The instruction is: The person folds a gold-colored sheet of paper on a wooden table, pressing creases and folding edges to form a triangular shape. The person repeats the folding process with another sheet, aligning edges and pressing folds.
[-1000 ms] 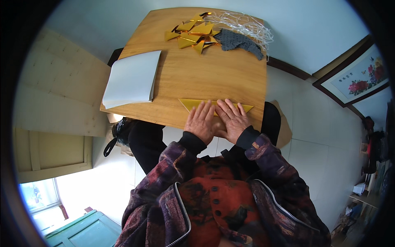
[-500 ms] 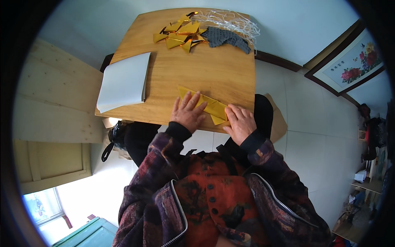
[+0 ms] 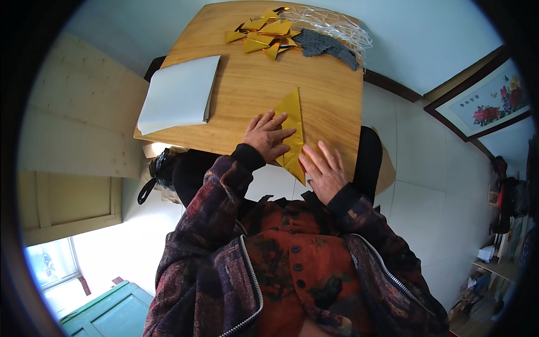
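A sheet of gold foil paper [image 3: 291,108], folded into a long piece with pointed ends, lies near the table's front edge. Its length now runs away from me, one point far and the other overhanging the edge. My left hand [image 3: 265,136] rests on its left side, fingers stretched across the gold surface and apart. Along the paper's lower right edge is my right hand [image 3: 325,173], fingers extended and loosely spread, with the fingertips at or just beside the paper. Neither hand grips the sheet.
Folded gold paper pieces [image 3: 261,40] lie heaped at the far side of the wooden table [image 3: 241,84]. Beside them are a dark grey textured cloth [image 3: 325,46] and a tangle of clear strips [image 3: 331,25]. A stack of white sheets [image 3: 179,94] sits at the left.
The gold paper has turned from lying slantwise across the table to pointing away from me. My left hand has shifted slightly right and away; my right hand has moved nearer me. The view has shifted.
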{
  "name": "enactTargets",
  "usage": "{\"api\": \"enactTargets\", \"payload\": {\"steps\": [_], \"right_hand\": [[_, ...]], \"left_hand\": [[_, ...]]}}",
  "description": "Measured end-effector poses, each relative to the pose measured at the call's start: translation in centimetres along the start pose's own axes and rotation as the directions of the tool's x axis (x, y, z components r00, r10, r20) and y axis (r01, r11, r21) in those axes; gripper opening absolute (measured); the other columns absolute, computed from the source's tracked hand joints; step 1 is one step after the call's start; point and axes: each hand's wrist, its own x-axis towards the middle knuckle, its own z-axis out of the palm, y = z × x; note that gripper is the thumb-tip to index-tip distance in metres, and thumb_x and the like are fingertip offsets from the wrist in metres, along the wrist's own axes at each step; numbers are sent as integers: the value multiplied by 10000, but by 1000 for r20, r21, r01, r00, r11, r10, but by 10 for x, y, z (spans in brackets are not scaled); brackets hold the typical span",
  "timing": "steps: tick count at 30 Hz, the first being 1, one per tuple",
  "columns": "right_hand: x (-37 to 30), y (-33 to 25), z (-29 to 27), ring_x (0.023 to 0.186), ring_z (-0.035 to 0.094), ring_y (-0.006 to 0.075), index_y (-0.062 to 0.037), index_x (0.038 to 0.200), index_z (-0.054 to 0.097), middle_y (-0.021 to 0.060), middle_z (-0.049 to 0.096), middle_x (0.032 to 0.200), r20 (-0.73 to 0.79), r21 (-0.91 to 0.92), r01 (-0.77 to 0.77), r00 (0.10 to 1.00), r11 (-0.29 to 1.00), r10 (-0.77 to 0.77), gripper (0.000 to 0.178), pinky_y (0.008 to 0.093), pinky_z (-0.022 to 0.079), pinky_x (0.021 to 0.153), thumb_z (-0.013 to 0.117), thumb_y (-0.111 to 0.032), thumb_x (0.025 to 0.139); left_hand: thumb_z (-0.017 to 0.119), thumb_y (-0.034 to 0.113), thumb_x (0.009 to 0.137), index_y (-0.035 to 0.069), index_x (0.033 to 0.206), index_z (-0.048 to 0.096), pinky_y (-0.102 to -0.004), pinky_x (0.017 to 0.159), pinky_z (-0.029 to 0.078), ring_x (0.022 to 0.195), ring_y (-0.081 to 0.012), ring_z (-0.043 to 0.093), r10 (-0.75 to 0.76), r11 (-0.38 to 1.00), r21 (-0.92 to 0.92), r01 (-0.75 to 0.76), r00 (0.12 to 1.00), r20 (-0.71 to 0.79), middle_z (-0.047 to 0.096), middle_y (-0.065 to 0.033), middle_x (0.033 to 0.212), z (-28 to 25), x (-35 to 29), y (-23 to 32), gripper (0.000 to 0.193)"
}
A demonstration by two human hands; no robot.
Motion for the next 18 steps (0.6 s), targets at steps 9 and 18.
{"api": "enactTargets", "payload": {"steps": [9, 18], "right_hand": [[14, 4, 17, 1355, 385, 291, -132, 1192, 644, -12, 536, 1359, -91, -18, 70, 993, 997, -72, 375, 544, 322, 1076, 611, -105, 820], [13, 19, -13, 1323, 448, 273, -120, 1080, 700, -13, 643, 1228, -47, 55, 66, 997, 996, -63, 265, 465, 370, 1051, 662, -106, 818]], "left_hand": [[695, 366, 801, 288, 1329, 582, -533, 1145, 181, 1442, -335, 248, 32, 999, 13, -32, 999, 26, 356, -65, 1537, -7, -4, 3, 546], [679, 379, 831, 302, 1346, 558, -561, 1148, 130, 1443, -320, 241, -99, 993, 59, 99, 995, 9, 335, -39, 1544, 4, -5, 34, 535]]}}
